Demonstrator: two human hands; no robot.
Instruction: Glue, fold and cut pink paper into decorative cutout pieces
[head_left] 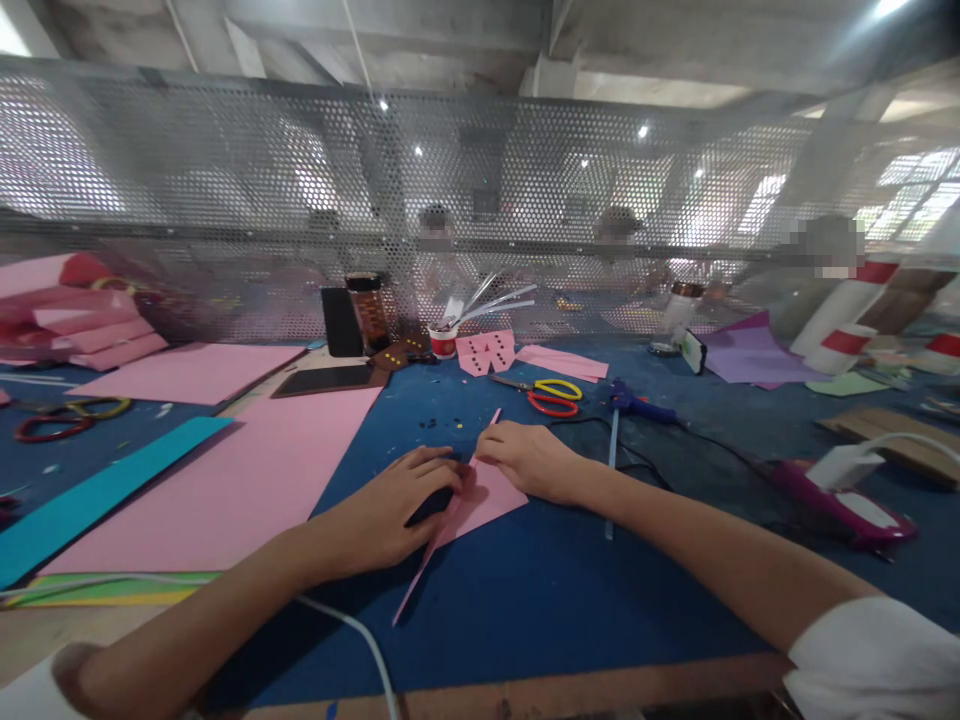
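Note:
A sheet of pink paper (484,505) stands partly folded on the blue table mat, one flap raised along its left side and the other lying toward the right. My left hand (401,500) curls round the raised flap, its fingertips against the paper. With bent fingers pressed together, my right hand (529,458) grips the far end of the fold. Just beyond the hands lie scissors (551,393) with one yellow and one red handle. A pink paper piece with black dots (486,352) stands farther back.
Large pink sheets (247,480) and a teal strip (112,490) cover the left. A blue glue gun (637,405) with its stick lies right, near a purple power strip (844,505). Behind are a cup of glue sticks (443,343), a drink bottle (367,310) and a perforated metal screen (480,200).

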